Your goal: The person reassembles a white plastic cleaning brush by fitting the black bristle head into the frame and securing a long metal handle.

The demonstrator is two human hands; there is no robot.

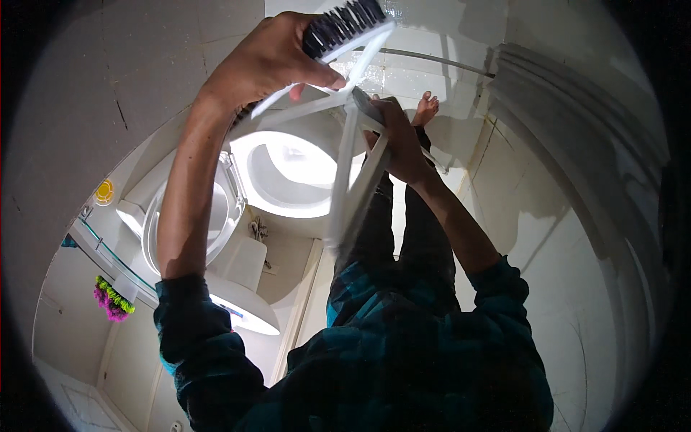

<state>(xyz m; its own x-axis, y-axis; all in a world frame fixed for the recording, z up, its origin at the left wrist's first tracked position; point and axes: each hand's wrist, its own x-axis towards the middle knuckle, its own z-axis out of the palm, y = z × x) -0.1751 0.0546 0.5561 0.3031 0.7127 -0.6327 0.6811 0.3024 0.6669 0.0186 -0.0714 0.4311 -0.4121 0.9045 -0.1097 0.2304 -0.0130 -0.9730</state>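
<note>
A long scrub brush with black bristles and white struts is held up in front of me, tilted, bristles facing up and away. My left hand wraps over the middle of its head, the fingers partly hidden behind it. My right hand is closed around the white struts below, where a grey piece shows by the thumb. The white struts run down toward my waist, and their lower end is blurred. I cannot tell how the struts join at the grey piece.
Below the brush stands a white toilet with its lid raised. On the left are a glass shelf, purple and green flowers and a yellow round item. A grey shower curtain hangs at right; my bare foot is on the floor.
</note>
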